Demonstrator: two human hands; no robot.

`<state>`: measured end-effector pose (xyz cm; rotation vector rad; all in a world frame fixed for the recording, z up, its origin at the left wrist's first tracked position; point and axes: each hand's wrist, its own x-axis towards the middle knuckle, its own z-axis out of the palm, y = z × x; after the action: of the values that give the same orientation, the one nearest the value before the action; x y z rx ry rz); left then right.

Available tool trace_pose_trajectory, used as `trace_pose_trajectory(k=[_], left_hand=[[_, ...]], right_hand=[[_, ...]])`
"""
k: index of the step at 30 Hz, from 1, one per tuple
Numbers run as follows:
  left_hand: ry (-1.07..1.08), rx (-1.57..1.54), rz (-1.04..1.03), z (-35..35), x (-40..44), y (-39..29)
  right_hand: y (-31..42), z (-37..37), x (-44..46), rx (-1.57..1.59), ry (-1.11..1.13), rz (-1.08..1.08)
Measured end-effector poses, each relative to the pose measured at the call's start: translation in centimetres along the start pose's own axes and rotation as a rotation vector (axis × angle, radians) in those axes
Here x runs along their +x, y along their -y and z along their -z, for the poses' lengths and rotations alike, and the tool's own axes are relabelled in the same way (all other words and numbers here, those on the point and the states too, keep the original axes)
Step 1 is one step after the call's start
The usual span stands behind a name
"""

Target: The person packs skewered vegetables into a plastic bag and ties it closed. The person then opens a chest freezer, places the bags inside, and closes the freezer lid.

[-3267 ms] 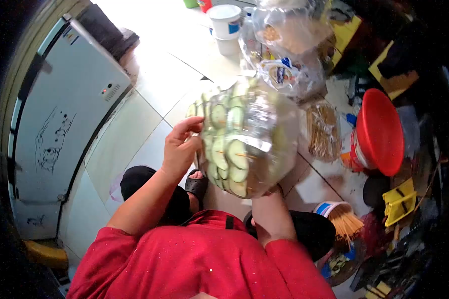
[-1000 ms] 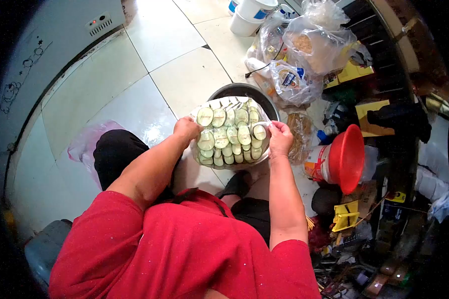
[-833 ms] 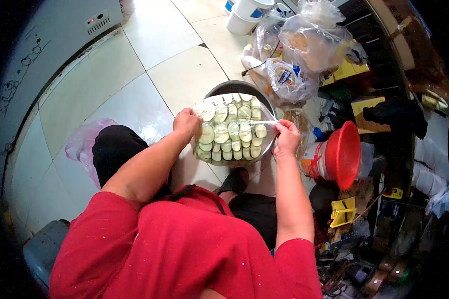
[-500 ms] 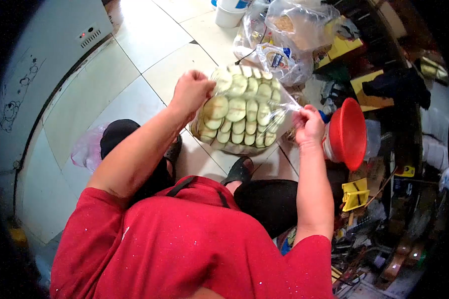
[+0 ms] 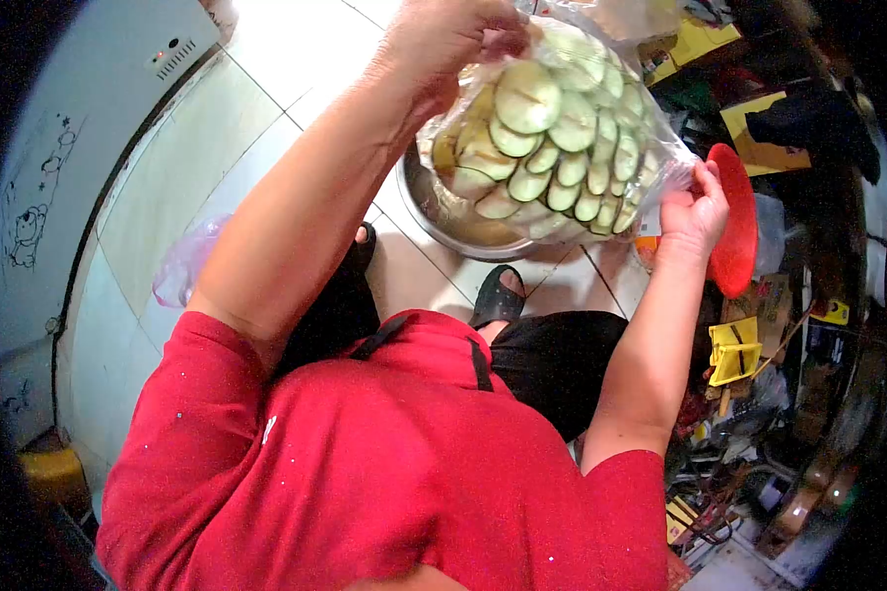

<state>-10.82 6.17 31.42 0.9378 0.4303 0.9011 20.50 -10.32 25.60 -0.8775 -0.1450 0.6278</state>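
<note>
Head view: a clear plastic bag (image 5: 650,197) of overlapping pale green slices (image 5: 574,123) is held raised, with a metal basin (image 5: 463,246) on the tiled floor (image 5: 419,271) partly hidden behind it. Its upper edge is pinched in the grip of the left hand (image 5: 453,44); its opposite side is pinched by the right hand (image 5: 695,212), seen beside a red basin (image 5: 737,231).

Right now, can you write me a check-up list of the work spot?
Surface: tiled floor.
Job's things: clear bag with green slices, partly hiding a metal bowl.
Clutter: red tub, yellow plastic piece on the right; pink bag on the left.
Grips: left grip and right grip, bare hands, both holding the clear bag.
Cables: hard to tell in the dark jumble.
Surroundings: white cabinet with drawings at left.
</note>
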Motion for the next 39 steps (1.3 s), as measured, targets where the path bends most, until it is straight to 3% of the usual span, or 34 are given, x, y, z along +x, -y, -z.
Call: trace_pose_trajectory(k=[4, 25, 31, 35, 39], left_hand=[[-0.019, -0.159, 0.035, 1.4, -0.1, 2.4], [0.049, -0.122, 0.013, 2.6, -0.6, 4.2], [-0.048, -0.017, -0.030, 1.4, -0.9, 3.7], [-0.064, -0.003, -0.006, 1.4, -0.8, 3.9], [-0.136, 0.005, 0.081, 0.6, -0.5, 3.1]], right_hand=[[-1.0, -0.2, -0.2, -0.078, 0.036, 0.089], [-2.5, 1.4, 3.6, -0.142, -0.018, -0.045], [-3.0, 2.0, 3.9, -0.150, -0.001, -0.089], [-3.4, 0.8, 3.0, -0.223, -0.134, -0.105], [-3.1, 0.9, 3.3, -0.256, -0.130, -0.147]])
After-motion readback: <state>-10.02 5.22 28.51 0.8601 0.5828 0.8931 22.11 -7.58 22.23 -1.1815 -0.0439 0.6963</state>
